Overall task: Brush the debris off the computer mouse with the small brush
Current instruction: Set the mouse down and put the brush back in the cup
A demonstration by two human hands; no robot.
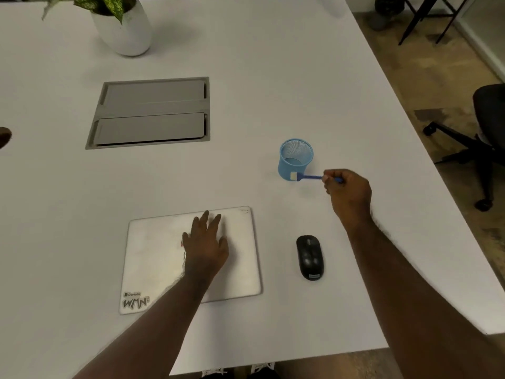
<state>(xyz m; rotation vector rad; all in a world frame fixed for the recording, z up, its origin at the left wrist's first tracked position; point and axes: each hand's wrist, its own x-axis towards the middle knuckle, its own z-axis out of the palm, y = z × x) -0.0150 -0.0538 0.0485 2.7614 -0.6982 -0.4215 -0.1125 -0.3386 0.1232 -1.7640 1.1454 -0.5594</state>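
The right hand (348, 191) is holding the small brush (307, 177) by the rear of its blue handle, fingers curled tight around it, with the handle's tail poking out past the knuckles. The brush is lying roughly level, its pale bristles pointing away from the fingers toward the person's left and sitting in front of the lower wall of the blue mesh cup (295, 158). Whether the bristles are touching the cup cannot be told.

The mouse (310, 257) is sitting flat on the white table (273, 91), well below the right hand's fingers and toward the person, apart from the brush. Bare table is showing on every side of it; a clear strip is separating it from the right edge of the closed laptop (153, 255).

The left hand (205, 242) is resting palm down on the laptop lid, fingers spread and flat, gripping nothing. Its fingertips are stopping short of the lid's far edge.

Beyond both sets of fingers, a grey hatch (150, 113) is lying flush in the table, and a white plant pot (125, 28) is standing near the far side. Open surface is lying between the cup, hatch and laptop. The table's right edge is running diagonally, just beside the right forearm; an office chair (483, 143) is standing past it on the floor.
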